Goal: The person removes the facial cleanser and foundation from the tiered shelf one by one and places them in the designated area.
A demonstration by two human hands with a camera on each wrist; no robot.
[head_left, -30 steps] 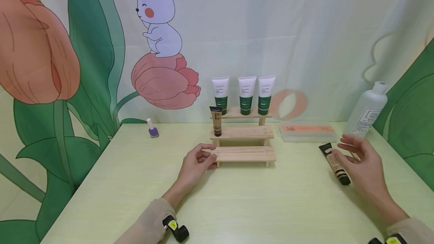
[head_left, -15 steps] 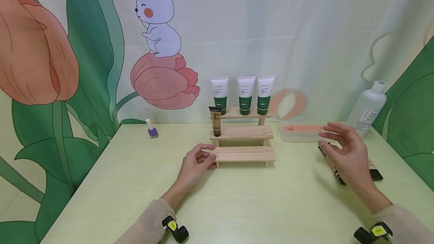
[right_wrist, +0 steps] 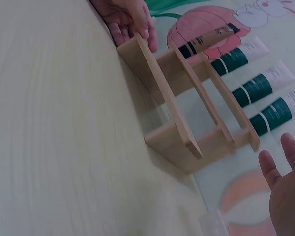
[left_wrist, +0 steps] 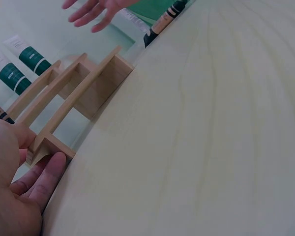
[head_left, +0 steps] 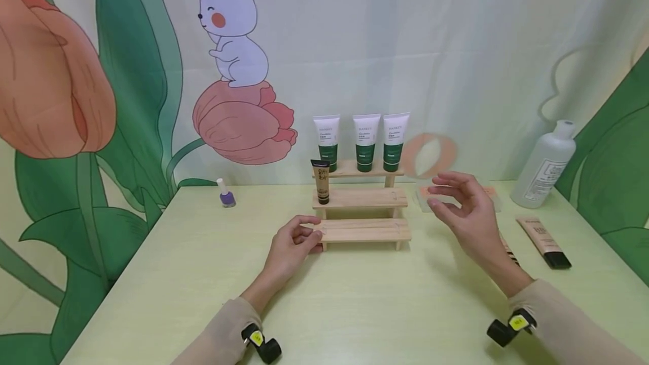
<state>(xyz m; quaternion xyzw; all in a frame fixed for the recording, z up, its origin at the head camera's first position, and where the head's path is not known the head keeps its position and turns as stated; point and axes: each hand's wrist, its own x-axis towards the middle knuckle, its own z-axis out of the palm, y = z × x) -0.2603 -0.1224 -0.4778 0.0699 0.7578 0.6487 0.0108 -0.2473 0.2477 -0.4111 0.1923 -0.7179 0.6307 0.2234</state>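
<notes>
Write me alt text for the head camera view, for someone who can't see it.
A person's left hand grips the lower left end of a three-tier wooden stand; the right hand is raised, holding nothing, to its right. Three white-and-green tubes stand on the top tier, and one gold tube on the middle tier.

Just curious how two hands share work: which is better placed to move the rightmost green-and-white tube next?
Probably the right hand: it looks open and empty, and is nearer that tube. The left hand holds the left end of the wooden stand.
</notes>
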